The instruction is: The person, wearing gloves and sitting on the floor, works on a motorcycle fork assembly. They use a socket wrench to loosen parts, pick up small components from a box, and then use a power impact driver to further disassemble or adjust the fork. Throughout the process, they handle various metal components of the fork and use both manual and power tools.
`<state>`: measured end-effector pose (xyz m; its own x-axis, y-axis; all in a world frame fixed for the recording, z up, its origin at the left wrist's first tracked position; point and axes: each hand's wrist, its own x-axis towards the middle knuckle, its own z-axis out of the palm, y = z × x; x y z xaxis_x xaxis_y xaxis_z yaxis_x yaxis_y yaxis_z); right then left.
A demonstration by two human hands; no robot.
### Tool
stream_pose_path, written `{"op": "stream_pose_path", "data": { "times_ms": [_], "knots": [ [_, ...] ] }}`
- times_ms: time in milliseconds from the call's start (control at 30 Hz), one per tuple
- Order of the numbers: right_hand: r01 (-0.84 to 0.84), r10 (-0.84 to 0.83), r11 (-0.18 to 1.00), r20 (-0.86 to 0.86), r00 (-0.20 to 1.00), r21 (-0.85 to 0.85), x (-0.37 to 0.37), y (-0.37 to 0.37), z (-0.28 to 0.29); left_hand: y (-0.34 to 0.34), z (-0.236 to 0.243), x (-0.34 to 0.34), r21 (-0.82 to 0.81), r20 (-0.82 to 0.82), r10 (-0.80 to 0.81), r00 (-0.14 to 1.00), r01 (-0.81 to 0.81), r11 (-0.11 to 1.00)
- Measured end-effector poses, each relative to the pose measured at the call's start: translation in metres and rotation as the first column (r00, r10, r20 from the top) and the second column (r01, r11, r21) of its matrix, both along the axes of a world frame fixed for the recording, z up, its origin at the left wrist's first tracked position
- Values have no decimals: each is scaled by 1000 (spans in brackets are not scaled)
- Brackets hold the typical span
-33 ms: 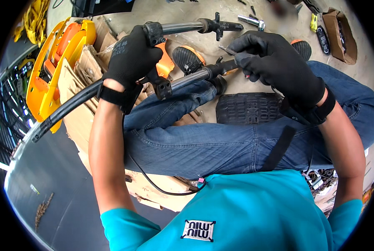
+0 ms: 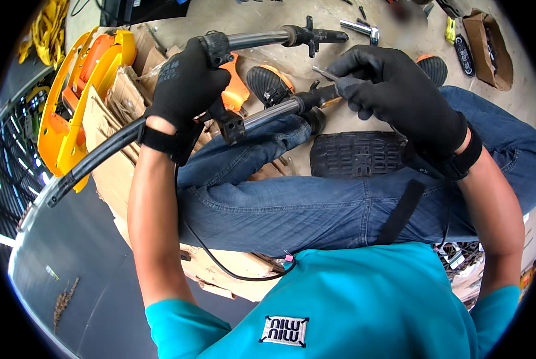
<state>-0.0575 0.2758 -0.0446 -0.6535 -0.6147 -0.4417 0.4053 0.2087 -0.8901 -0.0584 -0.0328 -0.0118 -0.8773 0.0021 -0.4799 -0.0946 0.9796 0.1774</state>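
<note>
My left hand (image 2: 187, 87), in a black glove, is closed around the middle of a front fork (image 2: 274, 112) near its black clamps. The fork's two silver legs point away to the right; its long black tube (image 2: 94, 152) runs down to the left. My right hand (image 2: 400, 90), also gloved in black, pinches a slim pointed metal piece (image 2: 323, 73) whose kind I cannot make out. Its tip sticks out leftward, between the ends of the two fork legs. My fingers hide the rest of it.
Yellow and orange plastic shells (image 2: 58, 131) lean at the left beside torn cardboard (image 2: 109, 161). A black ribbed plate (image 2: 358, 154) lies between my legs. Beyond the fork, a chrome tool (image 2: 361, 28) lies on the floor. At the far right stands an open cardboard box (image 2: 489, 54).
</note>
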Motion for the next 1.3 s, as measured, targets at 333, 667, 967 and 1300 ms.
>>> {"op": "stream_pose_path", "data": {
  "times_ms": [333,667,967,1300],
  "knots": [
    [-61,55,996,87,995,70,-13,-8,8,-21,-6,-7,56,230,164,959,-181,982],
    [-67,53,990,111,992,123,-16,-18,7,-26,-10,-4,27,149,72,986,-77,997],
    [94,-110,992,-231,967,-82,-14,-88,-21,-19,-8,-5,40,104,53,993,-58,998],
    [113,-149,987,-391,908,-115,-11,-120,-37,-12,-1,-1,3,134,132,982,-134,991]
  ]
}}
